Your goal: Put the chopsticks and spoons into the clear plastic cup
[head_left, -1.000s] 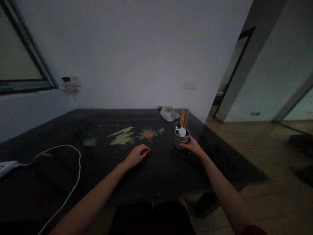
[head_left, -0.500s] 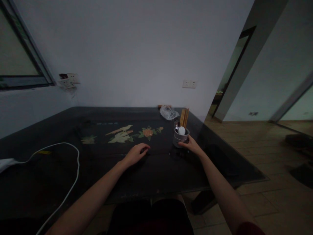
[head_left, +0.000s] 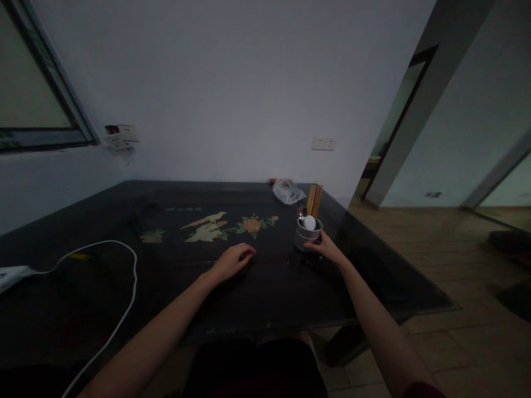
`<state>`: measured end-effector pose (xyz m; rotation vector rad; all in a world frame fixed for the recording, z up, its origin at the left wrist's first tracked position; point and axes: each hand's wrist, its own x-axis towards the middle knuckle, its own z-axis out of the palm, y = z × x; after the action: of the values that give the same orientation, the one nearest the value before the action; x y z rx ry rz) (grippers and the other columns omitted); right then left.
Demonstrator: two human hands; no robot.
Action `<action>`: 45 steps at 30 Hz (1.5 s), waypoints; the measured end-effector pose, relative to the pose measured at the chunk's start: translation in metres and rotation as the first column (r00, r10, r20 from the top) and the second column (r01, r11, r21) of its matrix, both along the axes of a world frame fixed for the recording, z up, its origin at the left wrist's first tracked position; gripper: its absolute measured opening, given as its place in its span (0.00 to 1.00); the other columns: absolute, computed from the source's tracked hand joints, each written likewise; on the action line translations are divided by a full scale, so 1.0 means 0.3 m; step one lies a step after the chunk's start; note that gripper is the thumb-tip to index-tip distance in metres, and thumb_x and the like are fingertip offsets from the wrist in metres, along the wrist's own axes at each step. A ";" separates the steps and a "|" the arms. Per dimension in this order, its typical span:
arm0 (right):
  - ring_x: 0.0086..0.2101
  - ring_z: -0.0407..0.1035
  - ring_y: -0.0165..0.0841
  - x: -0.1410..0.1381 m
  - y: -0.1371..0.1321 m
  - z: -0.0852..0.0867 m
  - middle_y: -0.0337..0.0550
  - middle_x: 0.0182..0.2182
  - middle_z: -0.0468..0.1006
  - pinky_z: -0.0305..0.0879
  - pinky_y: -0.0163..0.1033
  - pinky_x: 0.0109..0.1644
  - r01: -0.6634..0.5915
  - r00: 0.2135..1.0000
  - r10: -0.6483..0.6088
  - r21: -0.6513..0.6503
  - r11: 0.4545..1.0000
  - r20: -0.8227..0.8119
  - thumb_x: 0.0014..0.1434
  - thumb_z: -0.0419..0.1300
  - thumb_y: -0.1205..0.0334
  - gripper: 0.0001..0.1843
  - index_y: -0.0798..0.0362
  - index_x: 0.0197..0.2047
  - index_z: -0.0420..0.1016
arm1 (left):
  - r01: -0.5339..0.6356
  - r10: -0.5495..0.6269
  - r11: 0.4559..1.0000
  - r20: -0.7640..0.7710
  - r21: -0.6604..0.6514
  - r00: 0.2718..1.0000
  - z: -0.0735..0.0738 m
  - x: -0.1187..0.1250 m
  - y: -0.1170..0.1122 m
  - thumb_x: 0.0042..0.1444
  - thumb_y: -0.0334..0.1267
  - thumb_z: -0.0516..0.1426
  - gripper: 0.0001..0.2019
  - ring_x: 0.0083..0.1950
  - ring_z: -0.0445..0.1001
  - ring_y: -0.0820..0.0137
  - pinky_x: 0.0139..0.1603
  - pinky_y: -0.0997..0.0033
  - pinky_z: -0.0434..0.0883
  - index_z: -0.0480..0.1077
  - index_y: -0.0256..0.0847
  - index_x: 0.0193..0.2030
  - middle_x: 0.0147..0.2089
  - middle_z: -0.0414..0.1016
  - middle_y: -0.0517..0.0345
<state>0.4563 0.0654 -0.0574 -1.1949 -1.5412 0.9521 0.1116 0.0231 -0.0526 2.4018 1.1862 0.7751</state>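
Near the table's right side, my right hand (head_left: 326,247) grips a grey utensil holder (head_left: 305,239) from its near right side, thumb across the front. Upright in the holder stand a bundle of wooden chopsticks (head_left: 314,202), some shiny metal spoons (head_left: 301,212) and a round white piece (head_left: 309,223), perhaps a spoon's bowl. My left hand (head_left: 232,262) rests on the dark table (head_left: 265,298) below the painted flower, its fingers loosely bent with a gap to the thumb. It holds nothing. The holder's base appears to stand on the table.
A crumpled clear plastic bag (head_left: 287,192) lies at the back by the wall, a brown stick-like thing (head_left: 274,181) behind it. On the left a white cable (head_left: 133,287) runs from a white power strip (head_left: 14,275). Wall sockets (head_left: 323,143) sit above the table.
The view has shifted very slightly. Both hands and the utensil holder keep their places, with my right hand still on the holder.
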 end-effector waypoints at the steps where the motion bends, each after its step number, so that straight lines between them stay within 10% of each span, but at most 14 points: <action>1: 0.54 0.66 0.43 -0.002 -0.002 0.001 0.53 0.57 0.68 0.60 0.51 0.60 0.000 1.000 0.000 0.001 1.000 -0.001 0.39 0.71 0.57 0.46 0.53 0.60 0.58 | -0.001 0.001 1.000 0.000 0.000 1.000 0.001 0.000 -0.001 0.59 0.37 0.50 0.10 0.41 0.71 0.69 0.42 0.70 0.68 0.71 0.41 0.43 0.41 0.73 0.54; 23: 0.55 0.65 0.43 0.025 0.009 -0.021 0.54 0.58 0.66 0.62 0.50 0.59 -0.035 0.999 0.035 0.006 0.999 0.028 0.38 0.71 0.56 0.47 0.52 0.60 0.57 | 0.004 -0.004 1.000 -0.018 0.018 1.000 0.001 -0.004 -0.004 0.59 0.36 0.50 0.10 0.42 0.71 0.68 0.42 0.69 0.67 0.71 0.42 0.43 0.42 0.73 0.55; 30: 0.51 0.67 0.51 0.097 -0.126 -0.067 0.55 0.49 0.74 0.60 0.57 0.58 0.194 0.886 -0.243 0.161 0.968 0.394 0.38 0.71 0.57 0.32 0.51 0.49 0.72 | 0.001 0.000 1.000 -0.016 0.017 1.000 0.007 -0.001 -0.013 0.59 0.36 0.50 0.11 0.44 0.71 0.68 0.44 0.69 0.68 0.71 0.42 0.44 0.43 0.74 0.54; 34: 0.47 0.70 0.49 -0.001 -0.242 -0.001 0.51 0.46 0.76 0.63 0.55 0.54 0.062 0.836 -0.186 0.248 0.967 0.517 0.48 0.66 0.54 0.20 0.46 0.46 0.75 | 0.003 -0.002 1.000 -0.021 0.022 1.000 0.014 0.003 -0.021 0.59 0.36 0.50 0.11 0.43 0.71 0.68 0.44 0.70 0.68 0.71 0.43 0.44 0.43 0.74 0.55; 40: 0.43 0.70 0.37 -0.315 -0.220 0.135 0.44 0.44 0.76 0.66 0.42 0.46 -0.422 0.763 0.274 0.129 0.898 0.586 0.54 0.62 0.59 0.22 0.47 0.53 0.68 | -0.013 0.014 1.000 -0.019 0.027 1.000 0.009 0.006 -0.017 0.58 0.34 0.51 0.11 0.40 0.71 0.69 0.42 0.71 0.67 0.71 0.42 0.44 0.41 0.74 0.56; 45: 0.36 0.68 0.34 -0.428 -0.131 0.095 0.40 0.35 0.73 0.60 0.36 0.37 -0.461 0.622 0.187 0.162 0.873 0.760 0.53 0.62 0.64 0.17 0.48 0.47 0.66 | -0.047 0.046 0.999 0.051 0.018 0.998 -0.003 0.003 -0.004 0.56 0.33 0.51 0.13 0.40 0.71 0.69 0.42 0.71 0.67 0.70 0.42 0.46 0.42 0.75 0.55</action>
<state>0.3280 0.0260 -0.0290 -1.0945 -2.5326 0.3609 0.1126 0.0219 -0.0535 2.3631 1.2235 0.8604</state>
